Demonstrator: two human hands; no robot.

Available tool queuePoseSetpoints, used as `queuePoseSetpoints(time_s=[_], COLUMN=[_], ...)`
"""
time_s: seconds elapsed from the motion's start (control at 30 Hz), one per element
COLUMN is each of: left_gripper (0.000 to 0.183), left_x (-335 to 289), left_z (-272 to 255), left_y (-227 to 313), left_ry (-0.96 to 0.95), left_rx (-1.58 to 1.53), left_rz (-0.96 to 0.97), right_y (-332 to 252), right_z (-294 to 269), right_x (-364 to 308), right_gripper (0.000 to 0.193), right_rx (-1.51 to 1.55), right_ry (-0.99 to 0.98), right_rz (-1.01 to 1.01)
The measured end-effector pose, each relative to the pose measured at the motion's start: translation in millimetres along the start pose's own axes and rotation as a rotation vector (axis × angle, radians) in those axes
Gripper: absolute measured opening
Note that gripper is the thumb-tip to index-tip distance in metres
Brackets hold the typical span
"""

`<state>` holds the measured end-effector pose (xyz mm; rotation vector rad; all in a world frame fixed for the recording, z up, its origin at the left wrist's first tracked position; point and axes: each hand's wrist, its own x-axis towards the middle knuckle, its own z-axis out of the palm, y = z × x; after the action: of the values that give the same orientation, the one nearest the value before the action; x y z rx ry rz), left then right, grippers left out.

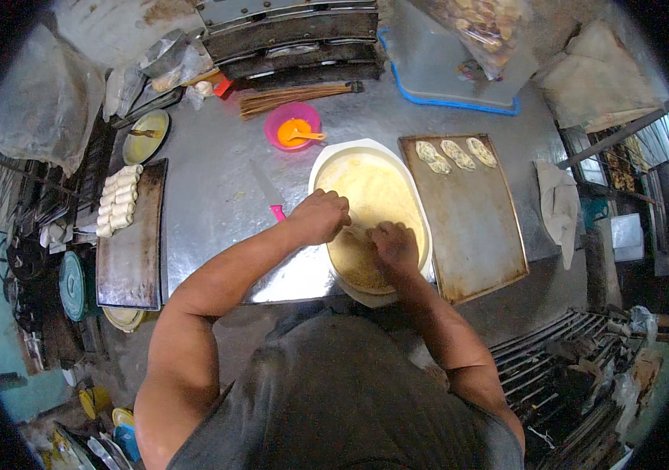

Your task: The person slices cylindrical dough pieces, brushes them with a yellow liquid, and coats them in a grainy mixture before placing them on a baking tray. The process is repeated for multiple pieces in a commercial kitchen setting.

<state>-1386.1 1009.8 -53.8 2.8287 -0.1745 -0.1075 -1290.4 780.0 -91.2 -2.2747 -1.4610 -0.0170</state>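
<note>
Worktop: I see a big shiny grey worktop (209,172) under almost everything.
Right tray: the brown-edged tray (471,227) lies just beside the tub.
Box: a cloudy see-through box (428,63) with a blue edge is at the far right.
Tub: the white tub (366,144) sits on the worktop in front of the person, with pale yellow crumbs (374,188) spread inside.
Left tray: another flat tray (132,266) is at the left edge.
Rolls: fat white rolls (119,200) sit close together at its far end.
Left hand: the left hand (320,215) is over the tub's left side, its grip narrow, fingers curled.
Right hand: the right hand (395,249) is over the crumbs, fingers bent too. I cannot tell what either grip holds.
Bowl: a pink bowl (273,125) has orange stuff inside.
Knife: the pink-handled knife (269,192) lies near the left wrist.
Twists: three speckled dough twists (458,155) lie at the right tray's far end.
</note>
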Motion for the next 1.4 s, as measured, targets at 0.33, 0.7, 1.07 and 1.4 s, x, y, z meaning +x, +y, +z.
queuePoseSetpoints(time_s=[0.33,0.7,1.07,1.4], left_gripper=[0.018,0.037,0.036,0.026], left_x=[-1,20,205,271], left_z=[-11,-8,1,22], left_y=[24,-4,47,49], left_ry=[-0.125,-0.045,-0.013,-0.188], left_rx=[0.248,-0.177,-0.893,-0.060], left_rz=[0.023,-0.013,-0.315,-0.385], right_y=[-22,22,152,250], right_z=[-35,-10,-86,-27], right_x=[15,29,12,-1], right_gripper=[0.032,0.014,0.014,0.018], right_rx=[-0.110,0.147,1.501,0.483], right_ry=[-0.099,-0.122,0.126,-0.120], right_rz=[0.033,0.062,0.925,0.731])
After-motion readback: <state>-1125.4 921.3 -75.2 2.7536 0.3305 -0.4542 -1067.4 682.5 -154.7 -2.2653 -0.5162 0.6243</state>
